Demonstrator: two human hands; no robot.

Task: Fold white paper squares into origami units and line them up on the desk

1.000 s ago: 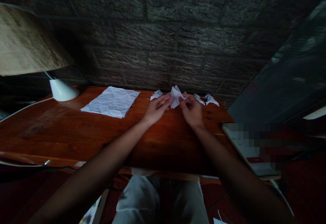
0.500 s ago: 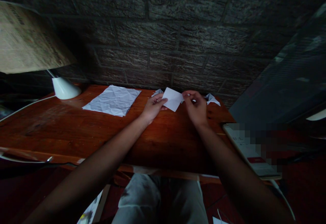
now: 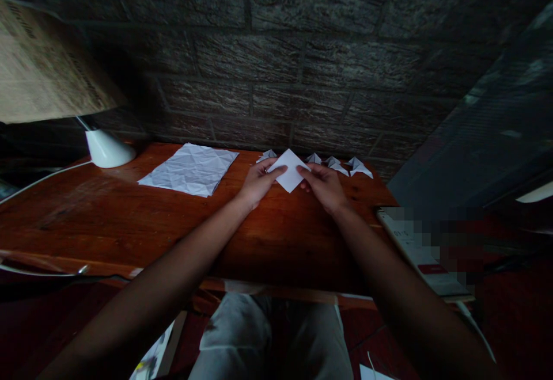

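A small square of white folded paper [image 3: 289,171] is held up above the table, turned so that one corner points toward me. My left hand [image 3: 259,183] pinches its left corner, thumb on top. At the opposite corner my right hand [image 3: 325,184] grips it in the same way, with the fingers bent behind. Just beyond the hands, along the wall, stand several folded paper shapes with raised points, among them a right-hand one [image 3: 358,166] and a left-hand one [image 3: 268,155].
Creased white sheets [image 3: 190,168] lie stacked on the wooden table [image 3: 173,224] at the left. A lamp [image 3: 108,148] with a paper-like shade stands at the far left. A book-like object [image 3: 415,247] lies at the right edge. The brick wall [image 3: 276,80] rises directly behind.
My right hand has come left and closed on the paper's right corner. The paper has turned into a diamond position, and the folded shapes behind my right hand now show.
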